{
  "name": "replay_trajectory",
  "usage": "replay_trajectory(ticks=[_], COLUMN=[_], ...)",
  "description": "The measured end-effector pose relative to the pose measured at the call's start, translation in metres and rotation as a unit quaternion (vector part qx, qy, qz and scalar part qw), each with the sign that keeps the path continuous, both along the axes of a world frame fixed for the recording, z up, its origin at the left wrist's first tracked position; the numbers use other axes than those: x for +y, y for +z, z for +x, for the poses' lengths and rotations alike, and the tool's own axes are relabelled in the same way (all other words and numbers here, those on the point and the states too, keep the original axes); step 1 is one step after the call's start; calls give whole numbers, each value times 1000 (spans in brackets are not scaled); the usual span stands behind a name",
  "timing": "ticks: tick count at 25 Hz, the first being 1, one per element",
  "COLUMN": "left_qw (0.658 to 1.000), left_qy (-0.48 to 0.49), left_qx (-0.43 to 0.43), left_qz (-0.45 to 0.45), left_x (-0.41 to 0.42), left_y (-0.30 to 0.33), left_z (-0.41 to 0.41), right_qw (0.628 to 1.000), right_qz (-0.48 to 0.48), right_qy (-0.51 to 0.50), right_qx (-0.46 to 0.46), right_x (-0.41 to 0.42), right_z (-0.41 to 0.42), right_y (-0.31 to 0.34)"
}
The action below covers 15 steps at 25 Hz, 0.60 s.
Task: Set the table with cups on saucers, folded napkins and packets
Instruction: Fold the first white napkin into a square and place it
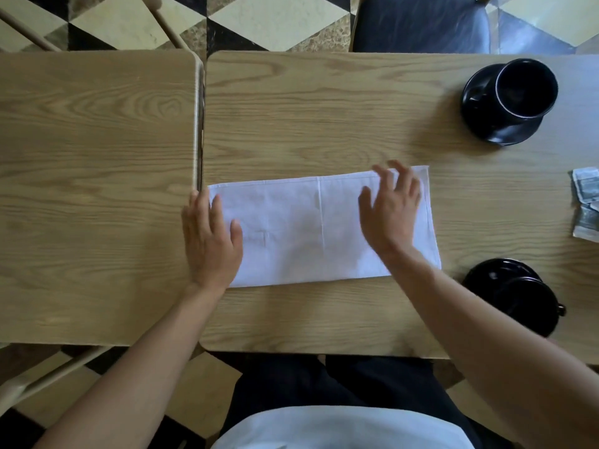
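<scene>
A white napkin [301, 228] lies flat on the right-hand table, folded into a long rectangle with creases across it. My left hand [210, 241] rests palm down on its left end, fingers apart. My right hand [392, 212] is spread over its right part, fingertips at the far edge. A black cup [525, 89] stands on a black saucer [479, 124] at the far right. Another black cup on a saucer [518, 296] sits near the front right, partly behind my right forearm. Packets [586, 205] lie at the right edge.
Two light wooden tables stand side by side with a narrow gap [200, 124] between them. The left table [97, 189] holds nothing. A dark-cushioned chair [421, 24] stands beyond the right table, wooden chair legs [168, 24] at the far left.
</scene>
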<state>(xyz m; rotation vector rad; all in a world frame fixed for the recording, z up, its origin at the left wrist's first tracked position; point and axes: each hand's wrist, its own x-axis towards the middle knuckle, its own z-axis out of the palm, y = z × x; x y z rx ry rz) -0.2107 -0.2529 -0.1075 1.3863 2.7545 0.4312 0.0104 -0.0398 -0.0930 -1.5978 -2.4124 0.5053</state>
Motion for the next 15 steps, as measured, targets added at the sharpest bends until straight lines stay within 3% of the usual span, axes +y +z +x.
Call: replay_trajectory(ticks=[3,5,8,15], left_qw=[995,990,981,982], left_qy=[-91,-103,-96,-85], left_qx=[-19,-16,-22,-2], left_qz=[-36,-95,-168,-169], left_x=[-37,-51,-55,-53], left_y=[-15,-22,-29,-33], left_z=[34,39,41,46], right_qw=[968,944,941,957], right_qz=[-19,-45,-63,4], right_qy=[246,325,332,285], right_qx=[49,31,-5,-53], right_x=[-93,-139,-169,-124], right_z=[-54,-83,-98,-17], right_y=[-5,-11,-29,-57])
